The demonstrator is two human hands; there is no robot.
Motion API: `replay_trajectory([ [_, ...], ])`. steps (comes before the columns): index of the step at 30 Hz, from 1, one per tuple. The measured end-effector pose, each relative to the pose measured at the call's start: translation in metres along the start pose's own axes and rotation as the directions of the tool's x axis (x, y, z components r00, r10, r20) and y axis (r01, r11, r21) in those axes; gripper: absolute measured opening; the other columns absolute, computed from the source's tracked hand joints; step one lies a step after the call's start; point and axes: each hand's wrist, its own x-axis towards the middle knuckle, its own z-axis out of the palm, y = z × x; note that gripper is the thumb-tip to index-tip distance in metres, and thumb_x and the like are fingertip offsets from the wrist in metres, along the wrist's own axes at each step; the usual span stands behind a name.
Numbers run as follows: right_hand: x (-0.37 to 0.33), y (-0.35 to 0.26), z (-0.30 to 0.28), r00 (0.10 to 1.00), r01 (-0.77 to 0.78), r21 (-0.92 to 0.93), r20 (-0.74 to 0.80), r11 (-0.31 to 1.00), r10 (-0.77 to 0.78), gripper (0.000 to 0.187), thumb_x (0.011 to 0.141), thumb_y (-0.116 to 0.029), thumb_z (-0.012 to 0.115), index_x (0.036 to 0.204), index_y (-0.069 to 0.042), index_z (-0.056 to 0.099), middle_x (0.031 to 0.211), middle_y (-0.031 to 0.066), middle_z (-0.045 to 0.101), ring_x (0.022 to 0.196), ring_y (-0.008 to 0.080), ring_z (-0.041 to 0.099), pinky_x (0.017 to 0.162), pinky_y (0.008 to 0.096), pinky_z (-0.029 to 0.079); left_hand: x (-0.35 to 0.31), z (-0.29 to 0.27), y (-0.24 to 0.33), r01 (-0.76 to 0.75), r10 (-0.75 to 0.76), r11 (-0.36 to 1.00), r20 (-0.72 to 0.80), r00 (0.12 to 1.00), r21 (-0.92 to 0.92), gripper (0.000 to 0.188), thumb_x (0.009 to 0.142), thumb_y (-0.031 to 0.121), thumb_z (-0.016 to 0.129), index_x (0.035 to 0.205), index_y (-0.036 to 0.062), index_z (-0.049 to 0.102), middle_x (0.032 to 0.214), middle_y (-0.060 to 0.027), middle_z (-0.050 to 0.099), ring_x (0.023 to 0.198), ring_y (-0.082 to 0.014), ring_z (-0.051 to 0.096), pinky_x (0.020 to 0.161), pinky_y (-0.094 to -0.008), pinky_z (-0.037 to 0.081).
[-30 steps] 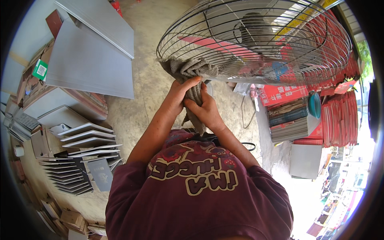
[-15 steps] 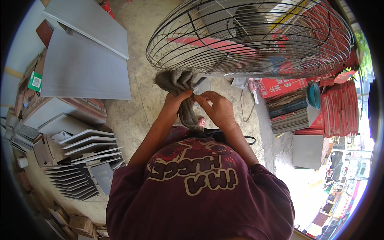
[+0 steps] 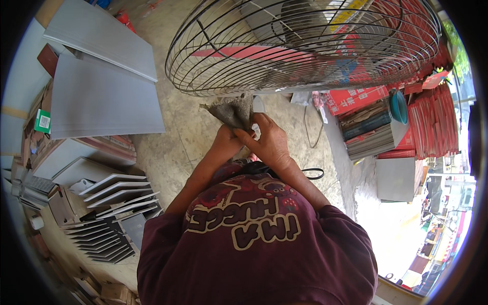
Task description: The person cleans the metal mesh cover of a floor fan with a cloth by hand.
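Cloth | near side of fan, contact unclear | left hand and right hand pinching its narrow end, cloth flaring fanward | right hand nearer fan

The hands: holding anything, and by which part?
A grey-brown cloth, in the grip of the left hand and right hand, near its visible lower end.

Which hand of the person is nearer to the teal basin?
Right. The right hand lies left of the teal basin and lower in the picture; the left hand is farther left.
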Motion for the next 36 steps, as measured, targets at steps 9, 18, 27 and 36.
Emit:
replay_trajectory([
  [9,-0.009,0.007,-0.005,0.974,0.112,0.066,-0.205,0.991,-0.096,0.028,0.066,-0.022,0.069,0.08,-0.005,0.052,0.077,0.0101,0.055,0.074,0.0319,0.057,0.061,0.0399,0.047,-0.004,0.011,-0.002,0.016,-0.017,1.0,0.061,0.998,0.02,0.02,0.073,0.009,0.068,0.09,-0.001,0.063,0.084,-0.0069,0.065,0.08,-0.013,0.06,0.071,-0.0288,0.048],
  [18,-0.014,0.014,-0.011,0.973,0.123,0.124,-0.213,0.985,-0.095,0.036,0.066,-0.022,0.073,0.091,-0.003,0.056,0.085,0.0111,0.058,0.077,0.0318,0.058,0.064,0.0375,0.048,0.003,0.015,0.011,-0.174,0.141,0.968,0.181,0.973,0.179,0.022,0.076,0.003,0.064,0.096,-0.0017,0.061,0.089,-0.0065,0.064,0.083,-0.0131,0.059,0.073,-0.028,0.048],
  [27,-0.014,0.022,-0.004,0.955,0.119,0.146,-0.286,0.982,-0.073,0.039,0.063,-0.019,0.074,0.093,-0.001,0.057,0.083,0.0132,0.06,0.076,0.0327,0.059,0.065,0.0369,0.049,-0.005,0.023,0.03,-0.002,-0.02,0.992,0.177,0.984,0.124,0.034,0.074,0.0,0.064,0.107,0.0008,0.054,0.094,-0.0056,0.06,0.087,-0.0124,0.057,0.075,-0.028,0.046],
  [36,-0.014,0.018,-0.026,0.904,0.067,0.436,-0.406,0.897,0.13,0.03,0.07,-0.011,0.068,0.095,0.0,0.055,0.079,0.0115,0.062,0.073,0.0186,0.061,0.069,0.0282,0.048,0.002,0.039,0.041,-0.015,0.032,0.998,0.323,0.946,-0.057,0.037,0.076,0.006,0.067,0.109,0.0,0.051,0.074,-0.0023,0.056,0.058,-0.0082,0.053,0.051,-0.0236,0.044],
])
